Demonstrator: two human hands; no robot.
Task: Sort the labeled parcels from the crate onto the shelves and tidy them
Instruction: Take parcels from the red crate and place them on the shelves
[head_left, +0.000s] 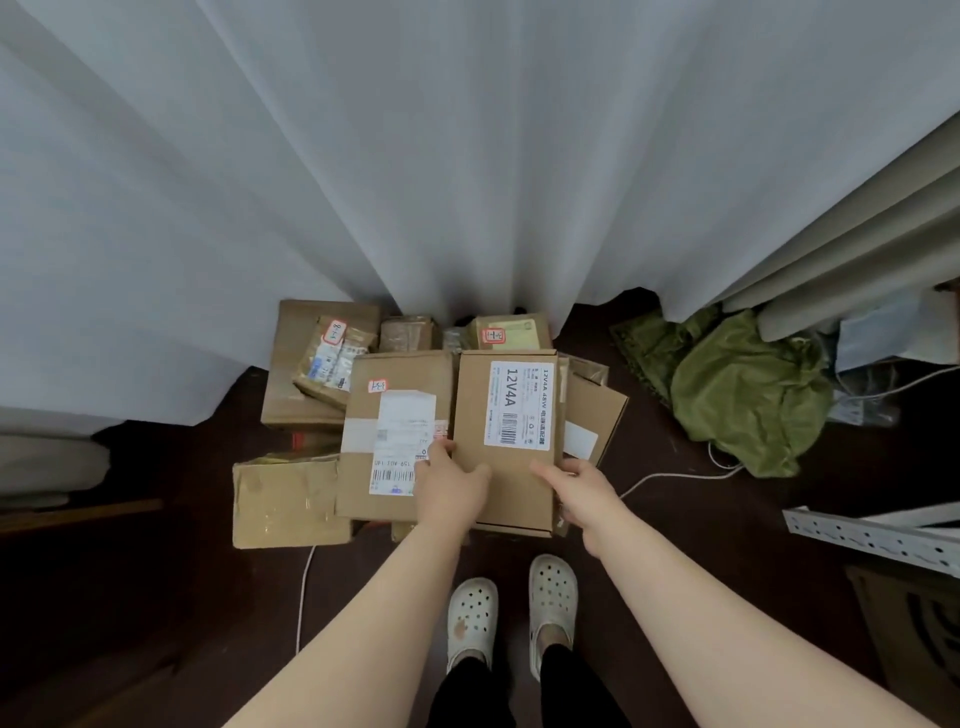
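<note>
You have both hands on the brown box (501, 410) with the big white "12V4A" label, which lies flat on top of the heap of parcels on the dark floor, at the foot of the white curtain (415, 156). Your left hand (451, 488) clasps its near left edge, thumb over the top and fingers tucked into the seam against the neighbouring box (395, 441) with the long shipping slip. Your right hand (582, 491) clasps the near right corner the same way, thumb on top. Whether your fingers reach underneath is hidden, so the box may be pinched at the sides, not cradled. Holding it at two opposite edges makes sense: the box is broad and would tip in one hand. Most of it reaches away from you beyond both hands, so the far end will likely sag as it comes up. It touches the neighbour on the left and overlaps a flatter carton (592, 415) on the right, so a straight lift should keep the heap from shifting. No shelves are in view, and most of the sorting looks undone.
</note>
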